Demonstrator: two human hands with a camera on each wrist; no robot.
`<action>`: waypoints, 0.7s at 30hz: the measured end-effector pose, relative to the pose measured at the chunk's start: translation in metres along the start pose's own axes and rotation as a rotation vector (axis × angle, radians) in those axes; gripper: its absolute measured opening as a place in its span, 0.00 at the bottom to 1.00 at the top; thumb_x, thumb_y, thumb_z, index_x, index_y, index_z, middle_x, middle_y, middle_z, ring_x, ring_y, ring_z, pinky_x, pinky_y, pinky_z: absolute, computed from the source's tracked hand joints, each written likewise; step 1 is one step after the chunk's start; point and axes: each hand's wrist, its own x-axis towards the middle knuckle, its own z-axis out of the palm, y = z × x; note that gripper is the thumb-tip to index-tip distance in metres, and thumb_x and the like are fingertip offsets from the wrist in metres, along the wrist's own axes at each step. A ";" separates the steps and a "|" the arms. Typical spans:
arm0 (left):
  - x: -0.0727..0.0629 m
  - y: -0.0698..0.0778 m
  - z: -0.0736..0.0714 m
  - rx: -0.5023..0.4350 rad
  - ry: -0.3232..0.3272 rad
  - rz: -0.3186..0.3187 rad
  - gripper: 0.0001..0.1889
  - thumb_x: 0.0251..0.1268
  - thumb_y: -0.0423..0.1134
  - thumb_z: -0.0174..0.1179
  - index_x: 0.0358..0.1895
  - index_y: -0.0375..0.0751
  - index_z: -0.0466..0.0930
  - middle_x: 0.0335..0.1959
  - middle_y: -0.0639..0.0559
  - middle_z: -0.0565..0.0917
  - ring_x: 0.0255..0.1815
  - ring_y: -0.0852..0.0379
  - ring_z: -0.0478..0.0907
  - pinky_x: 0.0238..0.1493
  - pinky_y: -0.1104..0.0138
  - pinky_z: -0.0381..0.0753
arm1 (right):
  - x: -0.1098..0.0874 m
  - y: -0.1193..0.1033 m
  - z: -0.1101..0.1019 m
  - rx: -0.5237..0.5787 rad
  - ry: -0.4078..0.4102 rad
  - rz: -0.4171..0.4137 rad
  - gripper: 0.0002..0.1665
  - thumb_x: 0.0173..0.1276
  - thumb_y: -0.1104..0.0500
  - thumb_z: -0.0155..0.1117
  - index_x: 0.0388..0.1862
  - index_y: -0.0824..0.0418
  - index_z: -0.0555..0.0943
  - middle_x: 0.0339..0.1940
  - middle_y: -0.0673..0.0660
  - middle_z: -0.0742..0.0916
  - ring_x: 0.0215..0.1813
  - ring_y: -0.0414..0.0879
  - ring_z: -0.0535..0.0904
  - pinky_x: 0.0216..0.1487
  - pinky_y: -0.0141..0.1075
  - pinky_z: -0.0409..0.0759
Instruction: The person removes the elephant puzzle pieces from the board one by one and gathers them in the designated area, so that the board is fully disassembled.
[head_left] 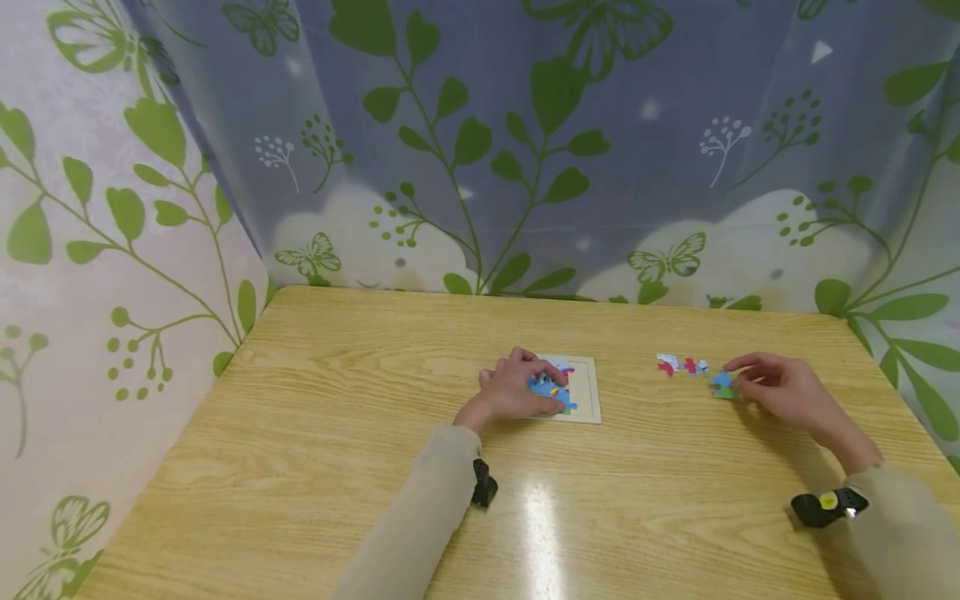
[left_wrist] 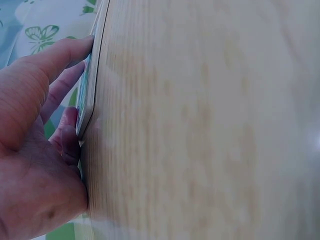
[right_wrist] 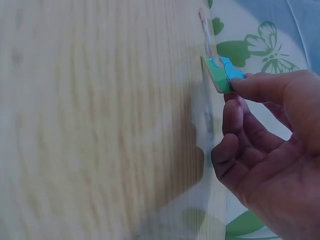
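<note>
Currently, R hand [head_left: 783, 393] pinches blue-green piece [head_left: 723, 384], well right of puzzle board [head_left: 587, 398]. L hand [head_left: 516, 387], nearer, rests on board, fingers spread. Loose pcs [head_left: 667, 364] between, nearer R hand. Board's long axis: can't tell, part-covered.

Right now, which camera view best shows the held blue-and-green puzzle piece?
Right wrist: there the blue-and-green puzzle piece is largest, its colours and thin edge visible in the right grip. The head view shows it small, from above; the left wrist view doesn't show it.
</note>
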 end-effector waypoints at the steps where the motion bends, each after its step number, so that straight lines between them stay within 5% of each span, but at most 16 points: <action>1: 0.000 0.000 0.000 -0.003 0.001 0.000 0.14 0.62 0.56 0.70 0.50 0.67 0.84 0.68 0.50 0.69 0.64 0.45 0.66 0.50 0.54 0.55 | 0.001 0.000 0.000 -0.006 0.002 -0.002 0.16 0.76 0.57 0.63 0.57 0.66 0.81 0.40 0.59 0.89 0.34 0.32 0.81 0.31 0.32 0.76; 21: -0.001 0.001 -0.001 0.010 -0.003 -0.011 0.15 0.62 0.56 0.70 0.51 0.67 0.84 0.69 0.50 0.69 0.65 0.45 0.66 0.50 0.54 0.56 | 0.021 0.014 -0.008 -0.055 0.029 -0.005 0.16 0.76 0.59 0.62 0.55 0.69 0.82 0.37 0.57 0.89 0.33 0.27 0.79 0.28 0.31 0.75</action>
